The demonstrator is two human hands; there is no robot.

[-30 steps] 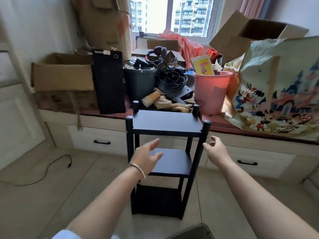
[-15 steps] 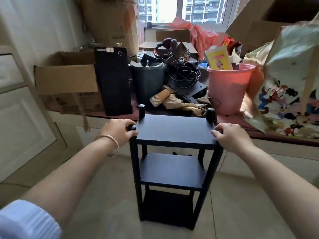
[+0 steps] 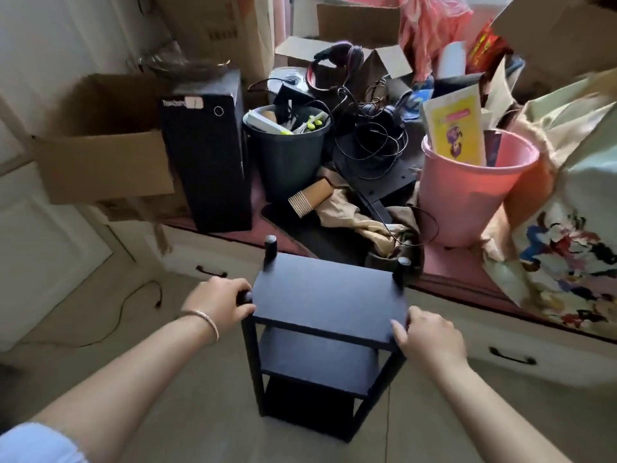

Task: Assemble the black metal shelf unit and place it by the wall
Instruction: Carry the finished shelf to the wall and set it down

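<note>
We hold the black shelf unit (image 3: 329, 304) before the cluttered window bench (image 3: 467, 279).
Our left hand (image 3: 220, 304) grips its near-left post; our right hand (image 3: 429, 335) clasps the near-right corner.

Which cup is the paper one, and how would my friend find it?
Start at the cluttered window ledge behind the black metal shelf unit. Between the dark round plastic bin and the pink plastic bucket lies a brown ribbed paper cup. It alone lies tipped on its side, open end facing the shelf.

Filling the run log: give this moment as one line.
shelf unit: upright on floor | left hand: grips near-left post | right hand: grips near-right corner
</note>
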